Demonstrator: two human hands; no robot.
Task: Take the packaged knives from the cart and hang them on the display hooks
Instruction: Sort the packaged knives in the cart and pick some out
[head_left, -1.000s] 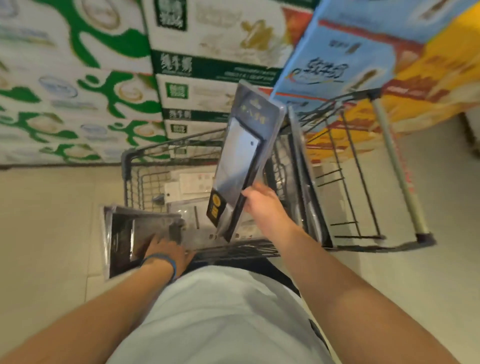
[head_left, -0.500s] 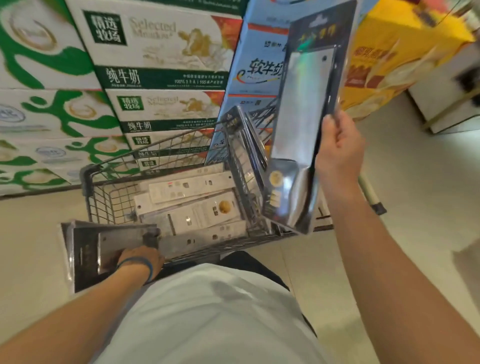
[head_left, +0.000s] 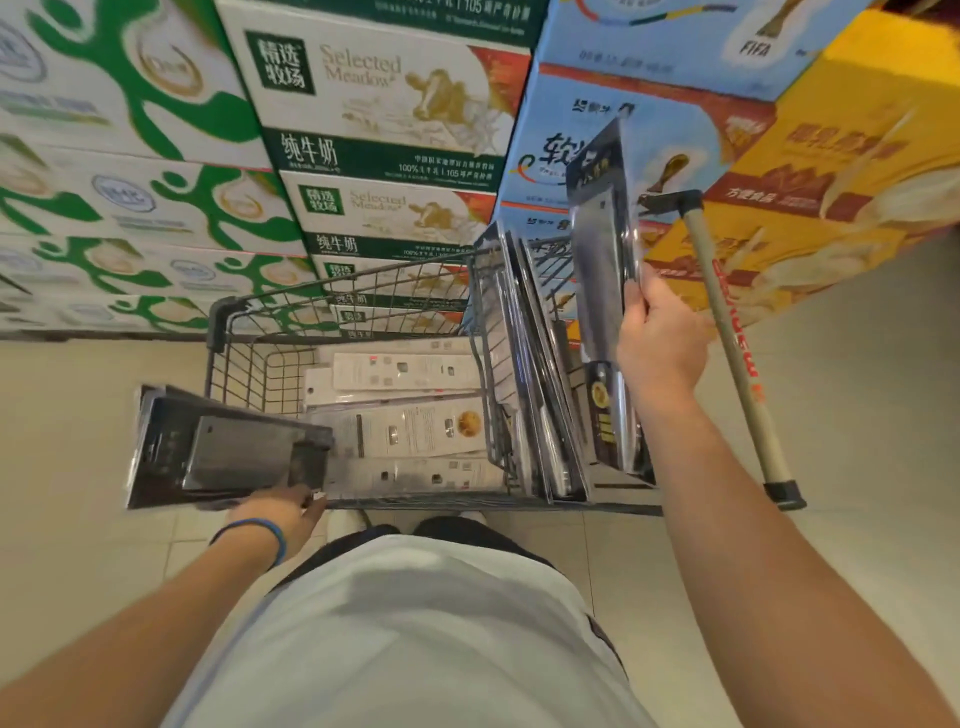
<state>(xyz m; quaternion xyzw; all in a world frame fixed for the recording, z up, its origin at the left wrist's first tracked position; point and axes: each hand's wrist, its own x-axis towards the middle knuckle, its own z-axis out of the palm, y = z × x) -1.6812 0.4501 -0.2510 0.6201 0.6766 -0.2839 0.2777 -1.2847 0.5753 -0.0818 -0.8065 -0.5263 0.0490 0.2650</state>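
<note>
Milk cartons (head_left: 384, 135) were stacked behind the cart (head_left: 358, 291). Your left hand (head_left: 280, 514) clamped a dark stack (head_left: 223, 452) beside its near-left corner. White packs (head_left: 410, 426) lay inside. Your right hand (head_left: 662, 343) gripped one upright, glossy black knife (head_left: 605, 291) by the handle bar (head_left: 727, 338).

Knife packs (head_left: 605, 291): glossy clear plastic over dark card, blade reads as brushed metal. Cart (head_left: 358, 291): dark metal wire. Handle (head_left: 732, 353): matt beige. Cartons (head_left: 384, 114): printed card. Floor (head_left: 67, 415): smooth tile. Shirt (head_left: 415, 634): matt cloth.
</note>
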